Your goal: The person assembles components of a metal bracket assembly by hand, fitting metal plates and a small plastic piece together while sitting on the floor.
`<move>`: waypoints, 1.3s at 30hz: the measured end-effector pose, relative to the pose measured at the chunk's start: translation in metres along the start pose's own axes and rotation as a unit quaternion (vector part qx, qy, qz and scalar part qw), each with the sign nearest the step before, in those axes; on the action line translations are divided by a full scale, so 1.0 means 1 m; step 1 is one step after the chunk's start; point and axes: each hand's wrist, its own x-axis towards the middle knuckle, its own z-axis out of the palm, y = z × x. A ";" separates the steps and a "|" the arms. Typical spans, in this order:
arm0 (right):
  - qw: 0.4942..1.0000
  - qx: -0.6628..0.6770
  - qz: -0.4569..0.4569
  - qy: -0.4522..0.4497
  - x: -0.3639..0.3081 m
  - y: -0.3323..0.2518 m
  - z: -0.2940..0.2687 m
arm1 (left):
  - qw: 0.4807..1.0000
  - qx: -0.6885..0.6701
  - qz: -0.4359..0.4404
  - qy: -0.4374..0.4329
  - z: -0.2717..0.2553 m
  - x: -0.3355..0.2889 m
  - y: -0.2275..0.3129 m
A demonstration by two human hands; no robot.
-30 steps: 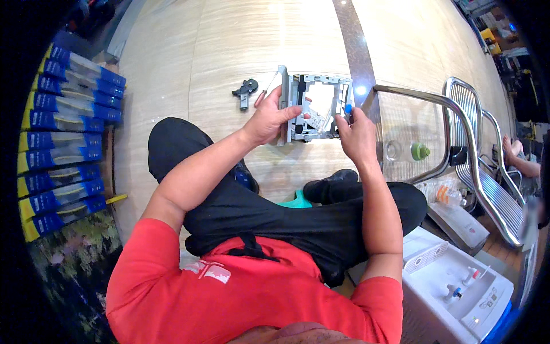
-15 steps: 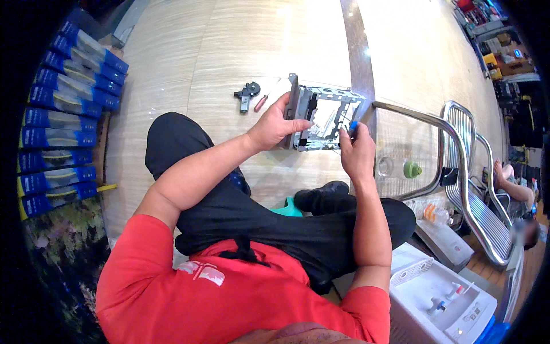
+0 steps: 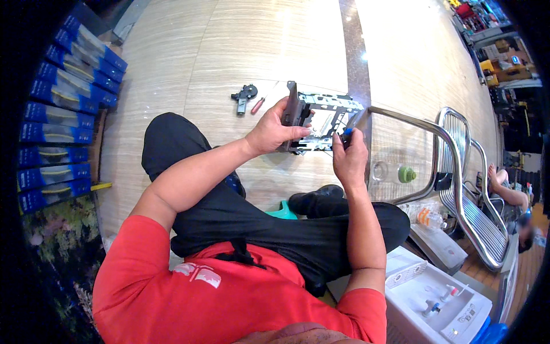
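A boxy metal chassis [image 3: 338, 102], with a dark front panel on its left side and cut-out silver plates, is held above the floor. My left hand [image 3: 270, 131] grips the panel side, its thumb lying over the near part of the frame. At the right edge of the chassis, my right hand [image 3: 350, 160] is closed on a small blue-and-black tool [image 3: 348, 132]; its tip is hidden. Left of the chassis, a red-handled screwdriver [image 3: 258, 106] lies on the floor, beside a black-and-grey motor-like part [image 3: 244, 98].
Blue boxes [image 3: 60, 126] are stacked at the left. A chrome-framed bench [image 3: 458, 166] stands at the right, near a clear bottle with a green cap [image 3: 407, 174]. A white water dispenser [image 3: 438, 298] is at lower right. Another person's leg [image 3: 504, 192] shows at far right.
The chassis has tilted, showing more of its dark panel. My right hand has shifted slightly down and left along its right edge with the blue-and-black tool. The view has moved a little.
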 end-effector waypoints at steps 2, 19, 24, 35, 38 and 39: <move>1.000 0.009 -0.005 0.004 -0.001 -0.001 0.001 | 1.000 0.013 0.001 0.013 0.000 0.000 0.001; 0.999 0.042 0.009 -0.016 0.000 0.002 0.002 | 1.000 0.014 0.005 -0.011 0.000 -0.001 0.002; 0.999 0.037 0.003 -0.018 0.000 0.002 0.001 | 0.999 0.021 0.017 -0.021 0.000 -0.001 0.005; 0.997 0.029 0.017 -0.063 0.004 0.019 0.000 | 0.996 0.082 -0.009 0.030 -0.014 0.008 -0.011; 0.988 0.067 0.097 -0.102 0.009 0.027 0.005 | 0.995 -0.066 -0.080 0.004 -0.014 0.012 -0.015; 0.986 0.048 0.111 -0.119 0.009 0.019 0.001 | 0.991 -0.089 -0.101 0.005 -0.017 0.012 -0.017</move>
